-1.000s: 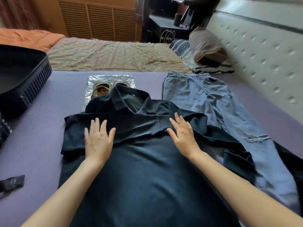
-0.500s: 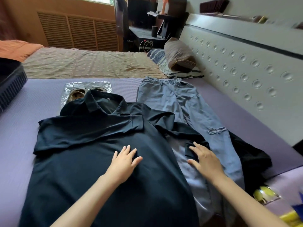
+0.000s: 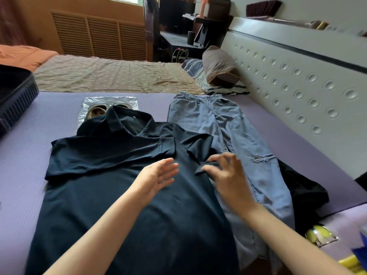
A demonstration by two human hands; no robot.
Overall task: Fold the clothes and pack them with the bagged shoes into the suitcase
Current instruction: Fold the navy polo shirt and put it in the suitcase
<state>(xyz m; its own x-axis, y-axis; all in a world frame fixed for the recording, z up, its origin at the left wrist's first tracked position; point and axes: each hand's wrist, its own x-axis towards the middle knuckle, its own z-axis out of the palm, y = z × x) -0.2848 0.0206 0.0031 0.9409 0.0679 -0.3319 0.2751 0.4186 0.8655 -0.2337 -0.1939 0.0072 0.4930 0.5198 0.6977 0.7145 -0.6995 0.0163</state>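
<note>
Our shirt [image 3: 111, 205] lies spread on the mat [image 3: 297, 155], soft and limp; we'd pinch the sleeve [image 3: 198, 148] hem. Left hand [image 3: 156, 177] open over it; right hand [image 3: 228, 175] at the hem, grip too blurred to tell

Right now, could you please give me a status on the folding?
Left hand open over dark shirt. Right hand at its sleeve, grip blurred. Collar overlaps bagged shoes.

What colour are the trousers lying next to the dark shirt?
The trousers are faded light blue denim, seen best in the head view.
</note>
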